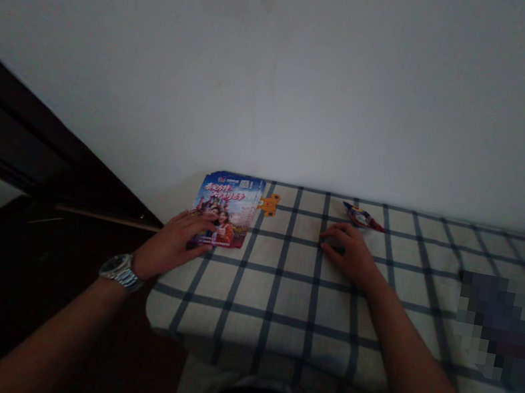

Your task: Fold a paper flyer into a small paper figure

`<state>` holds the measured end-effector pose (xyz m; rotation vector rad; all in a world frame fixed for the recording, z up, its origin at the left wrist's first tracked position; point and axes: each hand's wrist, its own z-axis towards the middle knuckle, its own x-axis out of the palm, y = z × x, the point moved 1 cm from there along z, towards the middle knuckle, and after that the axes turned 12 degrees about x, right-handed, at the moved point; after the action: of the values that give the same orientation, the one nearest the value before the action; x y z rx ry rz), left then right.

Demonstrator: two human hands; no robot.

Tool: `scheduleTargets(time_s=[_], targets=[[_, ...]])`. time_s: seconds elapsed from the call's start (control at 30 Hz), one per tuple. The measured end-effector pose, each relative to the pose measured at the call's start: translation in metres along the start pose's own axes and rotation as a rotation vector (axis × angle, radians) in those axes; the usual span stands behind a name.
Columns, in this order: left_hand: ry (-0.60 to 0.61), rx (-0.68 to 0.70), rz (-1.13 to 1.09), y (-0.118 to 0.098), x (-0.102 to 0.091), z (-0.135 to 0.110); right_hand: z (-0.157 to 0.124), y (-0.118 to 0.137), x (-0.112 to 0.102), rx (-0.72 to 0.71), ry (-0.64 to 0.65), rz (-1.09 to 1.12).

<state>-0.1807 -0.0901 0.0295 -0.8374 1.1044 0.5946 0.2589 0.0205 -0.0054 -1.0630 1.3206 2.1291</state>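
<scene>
"One question: are the left hand [172,245] and right hand [346,255] together?"

"No, well apart. Left rests on a stack of printed leaflets [227,210], not gripping; right lies on checked cloth [273,307], near a crumpled wrapper [363,218]."

Cloth [293,297]: cream, navy-grey windowpane check. Leaflet stack [226,207], 11 o'clock: blue ground, red and multicoloured print, white-red headline. Orange tab [268,204] beside it. Wrapper [363,217], 12 o'clock: red, blue, white. Wall [284,72]: pale grey. Wooden frame [10,131], 9 o'clock: dark brown. Watch [121,270], 8 o'clock: silver.
</scene>
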Motion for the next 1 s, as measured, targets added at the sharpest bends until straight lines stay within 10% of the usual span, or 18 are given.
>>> scheduleTargets(time_s=[1.0], targets=[[-0.214, -0.102, -0.041, -0.03, -0.01, 0.026, 0.0, 0.005, -0.002, 0.005, 0.005, 0.029]])
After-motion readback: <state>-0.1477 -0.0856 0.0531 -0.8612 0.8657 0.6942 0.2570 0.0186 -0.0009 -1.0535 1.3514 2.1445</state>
